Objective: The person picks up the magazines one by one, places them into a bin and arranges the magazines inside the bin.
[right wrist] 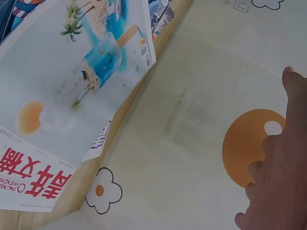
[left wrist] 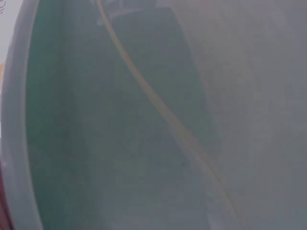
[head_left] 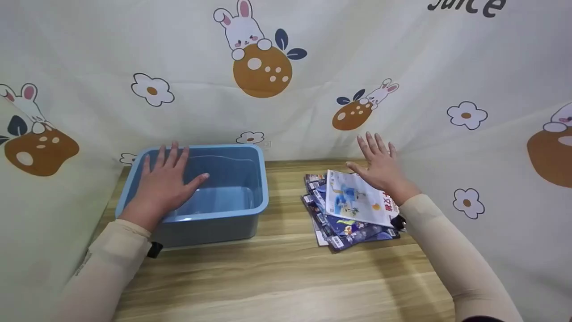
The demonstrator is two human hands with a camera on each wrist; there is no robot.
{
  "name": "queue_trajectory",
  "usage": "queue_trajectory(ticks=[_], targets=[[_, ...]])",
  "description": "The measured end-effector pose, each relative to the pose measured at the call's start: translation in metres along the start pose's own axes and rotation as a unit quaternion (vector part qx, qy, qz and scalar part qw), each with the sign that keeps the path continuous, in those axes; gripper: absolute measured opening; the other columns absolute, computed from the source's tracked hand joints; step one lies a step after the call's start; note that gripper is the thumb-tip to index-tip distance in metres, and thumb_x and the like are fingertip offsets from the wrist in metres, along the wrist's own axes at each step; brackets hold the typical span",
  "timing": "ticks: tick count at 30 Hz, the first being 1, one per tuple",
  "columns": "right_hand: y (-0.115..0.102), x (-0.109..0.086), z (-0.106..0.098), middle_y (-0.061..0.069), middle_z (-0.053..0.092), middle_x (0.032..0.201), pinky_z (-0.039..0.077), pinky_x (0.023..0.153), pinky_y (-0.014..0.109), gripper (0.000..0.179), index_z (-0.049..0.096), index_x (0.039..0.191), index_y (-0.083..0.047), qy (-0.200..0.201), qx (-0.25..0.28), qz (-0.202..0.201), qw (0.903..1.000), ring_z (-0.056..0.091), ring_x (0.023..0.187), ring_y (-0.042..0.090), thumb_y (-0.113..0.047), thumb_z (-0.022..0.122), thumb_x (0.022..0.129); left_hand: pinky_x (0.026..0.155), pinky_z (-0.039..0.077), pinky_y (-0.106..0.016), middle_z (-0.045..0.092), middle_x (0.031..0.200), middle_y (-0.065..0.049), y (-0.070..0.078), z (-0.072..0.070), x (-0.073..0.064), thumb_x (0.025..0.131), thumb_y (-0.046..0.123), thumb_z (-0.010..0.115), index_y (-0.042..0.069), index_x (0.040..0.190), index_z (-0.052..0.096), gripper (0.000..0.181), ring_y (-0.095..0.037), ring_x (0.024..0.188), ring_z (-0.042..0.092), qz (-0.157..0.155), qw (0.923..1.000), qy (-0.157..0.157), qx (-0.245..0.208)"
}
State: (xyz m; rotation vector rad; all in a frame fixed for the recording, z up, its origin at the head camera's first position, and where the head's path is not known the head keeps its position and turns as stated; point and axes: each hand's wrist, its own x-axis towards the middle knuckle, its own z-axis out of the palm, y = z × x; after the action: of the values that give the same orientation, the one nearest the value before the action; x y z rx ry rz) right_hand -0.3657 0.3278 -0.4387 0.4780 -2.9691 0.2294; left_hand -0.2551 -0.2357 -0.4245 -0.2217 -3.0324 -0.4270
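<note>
My left hand (head_left: 164, 185) is spread with straight fingers above the left part of a blue plastic tub (head_left: 263, 188). No object shows inside the tub in the head view. The left wrist view looks into the tub, whose pale rim (left wrist: 17, 120) runs down its left side. Over the far right edge of a messy pile of magazines (head_left: 333, 232), my right hand (head_left: 380, 167) is held up with fingers apart, gripping nothing. On top of that pile lies a white magazine (right wrist: 96, 120) with a beach picture and red Chinese lettering.
Both tub and magazines stand on a wood-grain table (head_left: 286, 277). Behind and at both sides hangs a pale curtain (head_left: 308, 107) printed with rabbits, oranges and flowers, close to the table's back edge. A strip of bare wood separates the tub from the pile.
</note>
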Motion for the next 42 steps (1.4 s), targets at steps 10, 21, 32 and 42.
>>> queue_trajectory(ticks=[10, 21, 32, 42], targets=[[0.006, -0.008, 0.006, 0.022, 0.027, 0.179, 0.017, 0.131, 0.073, 0.093, 0.032, 0.176, -0.017, 0.054, 0.026, -0.020, 0.9980, 0.023, 0.165, 0.048, -0.065, 0.066, 0.104, 0.129, 0.013, -0.078, 0.026, 0.177, -0.031, -0.015, -0.003, -0.013, 0.108, 0.061, 0.060, -0.002, 0.169, 0.039, 0.090, -0.053, 0.163, 0.023, 0.036, 0.9965, 0.074, 0.016], [0.014, -0.026, 0.018, 0.021, 0.042, 0.169, 0.037, 0.125, 0.070, 0.087, 0.046, 0.168, -0.014, 0.075, 0.051, -0.004, 0.9959, 0.041, 0.155, 0.047, -0.067, 0.069, 0.102, 0.123, 0.027, -0.080, 0.039, 0.169, -0.033, -0.032, -0.010, -0.036, 0.106, 0.062, 0.064, -0.005, 0.160, 0.049, 0.087, -0.056, 0.154, 0.036, 0.025, 0.9920, 0.124, -0.006], [0.026, -0.048, 0.041, 0.023, 0.047, 0.165, 0.036, 0.124, 0.070, 0.088, 0.050, 0.165, -0.008, 0.079, 0.043, 0.001, 0.9959, 0.045, 0.152, 0.048, -0.067, 0.070, 0.102, 0.119, 0.031, -0.083, 0.036, 0.171, -0.032, -0.053, -0.006, -0.063, 0.098, 0.067, 0.073, -0.003, 0.164, 0.045, 0.100, -0.058, 0.154, 0.035, 0.009, 0.9907, 0.122, -0.059], [0.034, -0.053, 0.052, 0.027, 0.049, 0.161, 0.034, 0.125, 0.070, 0.085, 0.052, 0.160, 0.000, 0.079, 0.080, 0.020, 0.9935, 0.044, 0.150, 0.050, -0.062, 0.070, 0.105, 0.114, 0.030, -0.087, 0.024, 0.176, -0.033, -0.066, 0.002, -0.077, 0.097, 0.070, 0.073, -0.005, 0.171, 0.028, 0.115, -0.060, 0.160, 0.025, -0.015, 0.9923, 0.085, -0.089]])
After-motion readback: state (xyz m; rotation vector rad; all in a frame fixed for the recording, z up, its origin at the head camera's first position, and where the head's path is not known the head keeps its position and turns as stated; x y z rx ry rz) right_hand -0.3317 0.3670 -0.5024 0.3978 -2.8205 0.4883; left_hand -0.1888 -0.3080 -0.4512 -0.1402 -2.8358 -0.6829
